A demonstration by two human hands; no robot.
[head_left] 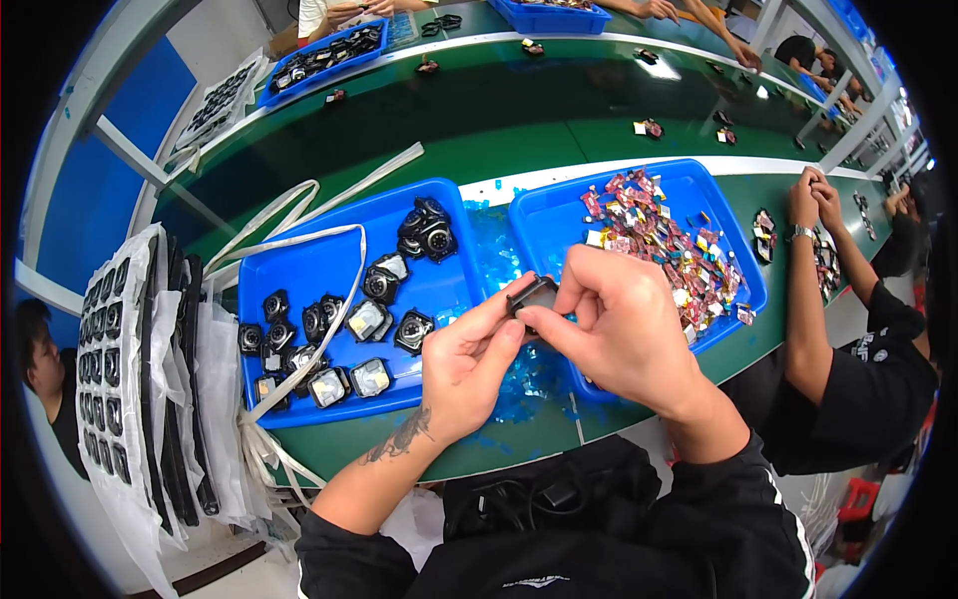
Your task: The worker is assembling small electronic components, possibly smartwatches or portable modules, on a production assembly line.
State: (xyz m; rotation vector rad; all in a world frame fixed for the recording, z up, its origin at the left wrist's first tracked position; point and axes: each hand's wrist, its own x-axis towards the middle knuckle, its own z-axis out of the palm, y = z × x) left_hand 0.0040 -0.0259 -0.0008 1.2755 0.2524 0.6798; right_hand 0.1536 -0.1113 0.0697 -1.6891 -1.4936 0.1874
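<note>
My left hand [467, 367] is closed on the edge of a small black watch case [534, 296], thumb and fingers pinching it. My right hand [624, 324] meets it from the other side, with thumb and finger pressed to the case; whether they grip a smaller part is hidden. Left of my hands, a blue tray [284, 404] bears several black watch cases [371, 319], some showing round backs, others covered in pale film. A second blue tray [547, 205], behind my right hand, contains a heap of small red, white and yellow parts [639, 215].
Blue film scraps [509, 245] litter the bench between the trays. White strapping [354, 260] crosses the left tray. Stacked sheets of watch cases [110, 349] stand at far left. Beyond runs a green conveyor [479, 110] carrying small parts. A co-worker's arms [806, 270] are at right.
</note>
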